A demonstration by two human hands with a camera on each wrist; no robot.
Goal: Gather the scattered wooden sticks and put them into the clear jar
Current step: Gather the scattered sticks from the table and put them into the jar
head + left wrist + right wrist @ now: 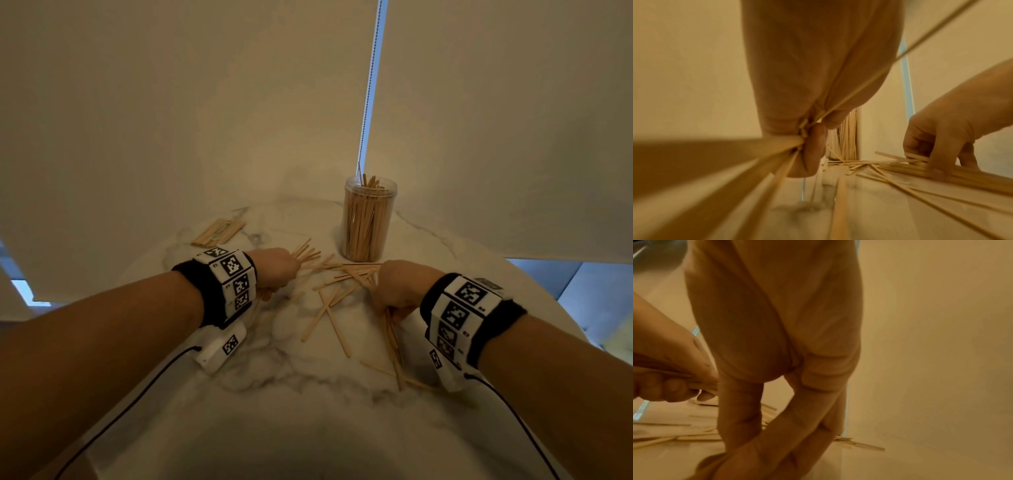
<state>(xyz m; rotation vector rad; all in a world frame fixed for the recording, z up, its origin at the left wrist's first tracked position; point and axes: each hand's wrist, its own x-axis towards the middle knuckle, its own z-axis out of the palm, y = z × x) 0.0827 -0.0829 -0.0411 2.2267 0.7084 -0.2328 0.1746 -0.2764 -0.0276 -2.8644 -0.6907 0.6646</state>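
Note:
A clear jar packed with upright wooden sticks stands at the back of the marble table. Loose wooden sticks lie scattered in front of it, between my two hands. My left hand grips a bundle of sticks in its fist; in the left wrist view its curled fingers clamp the bundle. My right hand grips another bundle of sticks that trails back toward me, and the right hand shows closing over sticks on the table.
A flat pack of sticks lies at the back left of the table. A few more sticks lie near my right wrist. A wall and a blind with a bead chain rise just behind the jar. The table's rounded edge falls off at right.

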